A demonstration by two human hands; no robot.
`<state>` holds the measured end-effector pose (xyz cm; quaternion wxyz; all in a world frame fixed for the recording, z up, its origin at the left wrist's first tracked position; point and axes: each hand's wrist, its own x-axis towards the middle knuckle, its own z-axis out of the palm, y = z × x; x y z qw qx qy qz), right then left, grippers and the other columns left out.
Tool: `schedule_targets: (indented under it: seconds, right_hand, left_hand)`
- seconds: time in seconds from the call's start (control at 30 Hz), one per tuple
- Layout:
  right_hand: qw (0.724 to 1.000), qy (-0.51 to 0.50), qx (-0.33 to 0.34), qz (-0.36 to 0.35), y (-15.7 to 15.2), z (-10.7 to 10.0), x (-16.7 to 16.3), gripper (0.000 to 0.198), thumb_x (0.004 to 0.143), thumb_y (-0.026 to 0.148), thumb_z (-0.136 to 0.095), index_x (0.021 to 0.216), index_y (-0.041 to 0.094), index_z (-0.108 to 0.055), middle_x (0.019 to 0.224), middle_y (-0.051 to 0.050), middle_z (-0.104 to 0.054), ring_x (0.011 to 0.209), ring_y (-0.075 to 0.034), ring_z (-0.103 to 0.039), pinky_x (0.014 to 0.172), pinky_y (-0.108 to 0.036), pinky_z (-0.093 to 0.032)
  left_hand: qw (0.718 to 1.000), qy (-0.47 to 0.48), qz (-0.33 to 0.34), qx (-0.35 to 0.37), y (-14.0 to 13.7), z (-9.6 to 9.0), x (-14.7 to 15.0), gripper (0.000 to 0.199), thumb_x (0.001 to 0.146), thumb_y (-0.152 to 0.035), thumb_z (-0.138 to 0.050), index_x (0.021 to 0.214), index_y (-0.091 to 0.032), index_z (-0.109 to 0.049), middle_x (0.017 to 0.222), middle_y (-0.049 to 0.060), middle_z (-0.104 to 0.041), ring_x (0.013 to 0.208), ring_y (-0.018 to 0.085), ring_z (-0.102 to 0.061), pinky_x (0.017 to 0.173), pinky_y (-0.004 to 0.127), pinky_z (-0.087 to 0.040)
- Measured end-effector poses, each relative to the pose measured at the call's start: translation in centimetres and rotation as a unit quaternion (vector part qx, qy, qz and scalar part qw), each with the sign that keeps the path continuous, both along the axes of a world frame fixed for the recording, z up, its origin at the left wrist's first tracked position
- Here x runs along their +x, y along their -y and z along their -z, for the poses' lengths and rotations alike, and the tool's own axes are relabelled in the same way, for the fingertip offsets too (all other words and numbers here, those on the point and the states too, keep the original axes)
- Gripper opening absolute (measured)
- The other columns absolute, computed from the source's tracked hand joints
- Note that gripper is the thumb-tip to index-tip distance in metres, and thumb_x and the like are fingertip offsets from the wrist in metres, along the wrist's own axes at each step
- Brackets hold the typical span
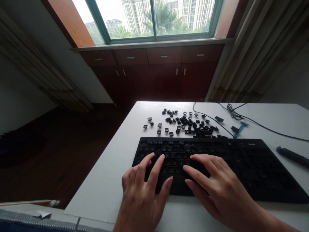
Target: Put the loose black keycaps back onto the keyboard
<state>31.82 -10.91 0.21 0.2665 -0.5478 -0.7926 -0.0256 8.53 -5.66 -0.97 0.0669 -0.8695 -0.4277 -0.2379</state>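
Observation:
A black keyboard [265, 180] lies on the white table [96, 190], and many of its key positions look bare of caps. My left hand [145, 187] rests over its left part, fingers spread and fingertips on the key rows. Over the middle of the keyboard is my right hand [214, 183], its fingers stretched out and touching the keys. Neither hand grips anything. Just behind the keyboard, loose black keycaps [204, 130] lie in a heap, with several more scattered to the left, such as a single keycap [159, 125].
A blue plastic tool [241, 126] lies behind the keyboard, near a black cable [260, 122] that runs across the table. To the right is a slim black-handled tool [293, 157]. Beyond the table stand red-brown cabinets [164, 77] under a window.

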Motion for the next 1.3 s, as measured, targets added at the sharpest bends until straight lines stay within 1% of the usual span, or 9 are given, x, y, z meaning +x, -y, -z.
schedule_targets:
  seconds: [0.13, 0.27, 0.4, 0.5, 0.7, 0.9, 1.03, 1.2, 1.3]
  right_hand:
    - [1.0, -0.002, 0.001, -0.003, 0.0, 0.1, 0.1, 0.03, 0.095, 0.027, -0.061, 0.125, 0.026, -0.062, 0.128, -0.01, -0.057, 0.115, -0.027, -0.053, 0.094, -0.047, -0.047]
    - [1.0, -0.009, 0.004, -0.008, -0.2, 0.1, 0.2, 0.033, 0.094, 0.029, -0.062, 0.126, 0.02, -0.059, 0.125, -0.011, -0.059, 0.114, -0.027, -0.053, 0.094, -0.046, -0.047]
    - [1.0, -0.017, 0.011, -0.002, -0.3, -0.1, 0.2, 0.03, 0.094, 0.028, -0.062, 0.122, 0.017, -0.059, 0.123, -0.011, -0.061, 0.114, -0.026, -0.053, 0.094, -0.044, -0.048]
    - [1.0, -0.01, 0.008, 0.001, -0.2, -0.1, 0.2, 0.031, 0.094, 0.028, -0.061, 0.123, 0.016, -0.058, 0.128, -0.012, -0.059, 0.115, -0.026, -0.053, 0.095, -0.044, -0.047]
    - [1.0, 0.003, 0.016, 0.003, -0.1, 0.2, 0.2, 0.03, 0.094, 0.03, -0.061, 0.121, 0.016, -0.058, 0.13, -0.013, -0.057, 0.116, -0.027, -0.052, 0.096, -0.044, -0.046]
    - [1.0, 0.004, 0.019, 0.007, -0.3, 0.2, 0.1, 0.031, 0.094, 0.03, -0.061, 0.122, 0.017, -0.058, 0.13, -0.012, -0.057, 0.115, -0.026, -0.052, 0.097, -0.043, -0.046]
    - [1.0, -0.003, 0.018, -0.003, -0.4, 0.1, 0.1, 0.028, 0.095, 0.026, -0.06, 0.121, 0.016, -0.059, 0.123, -0.01, -0.061, 0.115, -0.025, -0.053, 0.096, -0.043, -0.045]
    - [1.0, 0.003, 0.007, -0.009, -0.2, 0.0, 0.4, 0.032, 0.095, 0.027, -0.06, 0.126, 0.022, -0.06, 0.127, -0.011, -0.057, 0.115, -0.026, -0.052, 0.094, -0.044, -0.047]
    - [1.0, 0.001, 0.002, -0.02, 0.0, -0.1, 0.4, 0.027, 0.095, 0.026, -0.061, 0.121, 0.025, -0.064, 0.129, -0.011, -0.054, 0.116, -0.027, -0.051, 0.094, -0.045, -0.046]
  left_hand:
    - [1.0, 0.011, -0.003, -0.005, 0.2, -0.2, 0.0, 0.051, 0.096, -0.033, -0.058, 0.144, -0.022, -0.047, 0.146, 0.015, -0.044, 0.128, 0.029, -0.048, 0.103, 0.044, -0.034]
    - [1.0, 0.007, 0.001, -0.012, 0.0, -0.5, 0.2, 0.049, 0.096, -0.032, -0.058, 0.142, -0.02, -0.047, 0.144, 0.015, -0.047, 0.13, 0.03, -0.047, 0.104, 0.045, -0.034]
    - [1.0, 0.013, 0.005, -0.012, -0.2, -0.6, 0.3, 0.047, 0.096, -0.031, -0.059, 0.14, -0.02, -0.049, 0.14, 0.015, -0.049, 0.128, 0.029, -0.049, 0.104, 0.045, -0.035]
    - [1.0, 0.016, 0.006, -0.013, -0.1, -0.5, 0.2, 0.046, 0.095, -0.03, -0.059, 0.139, -0.02, -0.051, 0.14, 0.016, -0.049, 0.128, 0.029, -0.048, 0.104, 0.045, -0.035]
    - [0.999, 0.014, -0.009, -0.034, 0.0, -0.7, 1.1, 0.046, 0.098, -0.038, -0.054, 0.143, -0.031, -0.052, 0.143, 0.014, -0.047, 0.125, 0.031, -0.049, 0.101, 0.049, -0.036]
    - [0.999, 0.013, -0.022, -0.035, -0.2, -0.9, 2.2, 0.039, 0.099, -0.046, -0.049, 0.136, -0.039, -0.059, 0.145, 0.011, -0.048, 0.123, 0.032, -0.051, 0.099, 0.051, -0.035]
    - [0.999, 0.031, -0.033, -0.024, 0.1, -0.7, 1.9, 0.038, 0.099, -0.043, -0.051, 0.134, -0.034, -0.061, 0.146, 0.013, -0.047, 0.124, 0.032, -0.05, 0.101, 0.052, -0.032]
    - [1.0, 0.012, -0.015, -0.024, 0.4, -0.5, 1.0, 0.049, 0.099, -0.035, -0.052, 0.147, -0.026, -0.045, 0.145, 0.016, -0.046, 0.118, 0.027, -0.055, 0.101, 0.049, -0.031]
    - [1.0, 0.012, 0.002, -0.011, 0.2, -0.6, 0.6, 0.049, 0.098, -0.034, -0.055, 0.145, -0.022, -0.047, 0.146, 0.017, -0.043, 0.126, 0.029, -0.049, 0.103, 0.048, -0.03]
